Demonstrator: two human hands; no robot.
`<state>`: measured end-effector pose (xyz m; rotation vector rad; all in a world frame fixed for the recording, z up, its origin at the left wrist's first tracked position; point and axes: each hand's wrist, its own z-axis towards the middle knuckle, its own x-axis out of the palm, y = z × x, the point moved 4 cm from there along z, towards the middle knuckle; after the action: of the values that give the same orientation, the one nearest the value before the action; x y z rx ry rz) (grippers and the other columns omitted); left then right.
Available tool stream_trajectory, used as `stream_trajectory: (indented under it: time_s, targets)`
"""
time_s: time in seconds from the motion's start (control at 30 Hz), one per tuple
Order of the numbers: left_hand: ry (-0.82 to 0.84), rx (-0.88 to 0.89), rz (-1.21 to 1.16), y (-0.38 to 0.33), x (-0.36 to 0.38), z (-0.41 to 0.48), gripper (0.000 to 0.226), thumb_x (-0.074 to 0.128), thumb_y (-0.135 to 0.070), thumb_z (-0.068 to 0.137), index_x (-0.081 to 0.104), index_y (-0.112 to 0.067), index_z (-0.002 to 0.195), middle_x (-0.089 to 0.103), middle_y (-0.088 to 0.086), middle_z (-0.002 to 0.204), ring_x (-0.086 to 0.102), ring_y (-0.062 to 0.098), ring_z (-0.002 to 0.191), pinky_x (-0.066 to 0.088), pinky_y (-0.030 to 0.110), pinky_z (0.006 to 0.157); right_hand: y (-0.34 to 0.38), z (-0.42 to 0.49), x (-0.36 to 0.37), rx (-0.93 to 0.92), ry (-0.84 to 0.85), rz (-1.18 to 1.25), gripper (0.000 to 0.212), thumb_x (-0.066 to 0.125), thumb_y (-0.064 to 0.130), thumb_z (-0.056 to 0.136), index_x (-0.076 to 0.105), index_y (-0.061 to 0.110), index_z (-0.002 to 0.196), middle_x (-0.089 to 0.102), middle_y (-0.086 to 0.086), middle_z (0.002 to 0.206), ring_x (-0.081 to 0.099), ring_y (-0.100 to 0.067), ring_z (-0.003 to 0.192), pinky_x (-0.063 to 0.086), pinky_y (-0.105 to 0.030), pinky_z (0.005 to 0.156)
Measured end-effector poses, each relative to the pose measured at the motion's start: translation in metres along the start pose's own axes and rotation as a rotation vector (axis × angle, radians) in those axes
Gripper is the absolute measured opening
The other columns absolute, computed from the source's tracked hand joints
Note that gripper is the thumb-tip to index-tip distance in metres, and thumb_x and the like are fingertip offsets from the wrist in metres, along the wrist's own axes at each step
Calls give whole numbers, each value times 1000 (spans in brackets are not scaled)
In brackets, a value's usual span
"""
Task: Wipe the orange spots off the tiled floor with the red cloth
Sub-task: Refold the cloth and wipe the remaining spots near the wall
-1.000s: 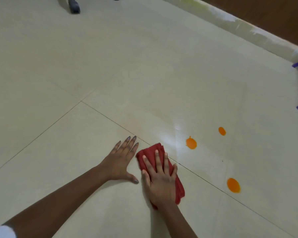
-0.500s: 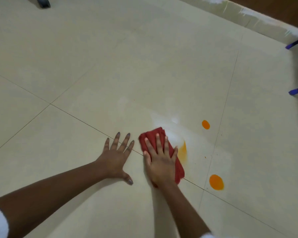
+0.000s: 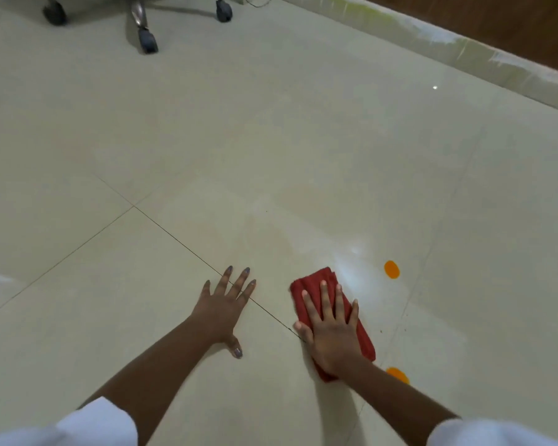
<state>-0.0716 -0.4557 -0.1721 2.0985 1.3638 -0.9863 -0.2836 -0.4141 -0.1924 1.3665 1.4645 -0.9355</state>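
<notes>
A folded red cloth (image 3: 314, 282) lies flat on the cream tiled floor (image 3: 271, 140), with my right hand (image 3: 331, 329) pressed palm-down on top of it, fingers spread. One orange spot (image 3: 391, 269) sits just beyond and to the right of the cloth. A second orange spot (image 3: 398, 375) lies near my right forearm, partly hidden by it. A faint wet smear shines on the tile just past the cloth. My left hand (image 3: 225, 309) rests flat on the floor to the left of the cloth, fingers apart, holding nothing.
Chair casters (image 3: 148, 41) and a wheeled base stand at the far left. A pale skirting (image 3: 464, 49) under a brown wall runs along the far right. Dark grout lines (image 3: 174, 235) cross the floor between my hands.
The cloth has passed over the middle orange spot, which is now gone, leaving a wet sheen. My right hand and cloth have shifted right, away from my left hand. The view has tilted up.
</notes>
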Motion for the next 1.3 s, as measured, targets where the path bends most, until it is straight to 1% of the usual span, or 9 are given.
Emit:
stream_trajectory:
  time_s: [0.2,0.43,0.57,0.7,0.8,0.9,1.13,1.2,1.3]
  targets:
    - [1,-63,69,-16,-7,-2,140,79,-54,56,-20,-6,142,-34,15,146,-26,42,134,-10,51,110,34,-35,10,-81,-40,86,56,17,58,95,25,34,145,32,-11,150,10,-34,141,8,-59,106]
    - [-198,-67,-79,14,-17,27,136,55,-81,57,-23,-8,141,-36,8,146,-30,33,135,-17,53,108,52,51,-10,-290,-172,37,44,24,52,95,34,46,137,31,-5,151,16,-33,142,11,-60,105]
    - [-175,-28,-108,35,-26,56,142,51,-89,46,-31,-15,137,-41,2,142,-35,28,133,-21,53,104,9,106,-28,12,-198,86,52,10,55,91,19,49,142,11,1,157,-2,-27,144,-3,-57,110]
    - [-223,-106,-174,71,-36,63,149,25,-97,26,-25,-16,141,-39,3,145,-37,21,131,-20,50,106,17,89,-21,316,-300,184,56,15,51,89,26,40,143,22,-8,154,10,-32,143,5,-59,109]
    - [-215,-149,-283,93,-39,72,157,29,-97,18,-25,-16,141,-45,-3,138,-39,22,129,-20,48,106,79,105,-22,41,-292,201,52,28,50,90,32,39,141,26,-7,153,17,-31,142,8,-56,109]
    - [-237,-131,-304,96,-37,78,157,35,-97,19,-24,-19,142,-42,-5,142,-41,21,129,-19,49,106,104,179,-48,-157,-268,163,49,25,50,94,27,43,142,16,-3,156,3,-28,144,5,-59,111]
    - [-264,-117,-312,101,-36,77,135,58,-81,53,-20,-18,144,-35,-5,148,-33,21,135,-15,46,110,38,197,-54,421,-214,216,51,19,46,96,12,41,147,0,-4,158,-9,-29,143,-2,-59,111]
    - [-268,-166,-294,115,-38,76,133,57,-80,57,-18,-14,144,-33,0,149,-32,25,136,-12,46,112,69,163,-40,342,-281,204,53,20,45,93,23,37,146,13,-9,157,2,-33,143,3,-59,110]
    - [-253,-241,-304,146,-38,74,133,56,-81,57,-19,-13,144,-34,0,149,-31,28,135,-11,46,113,132,170,-38,-56,-284,144,53,25,48,90,35,37,141,28,-8,152,17,-33,141,11,-57,109]
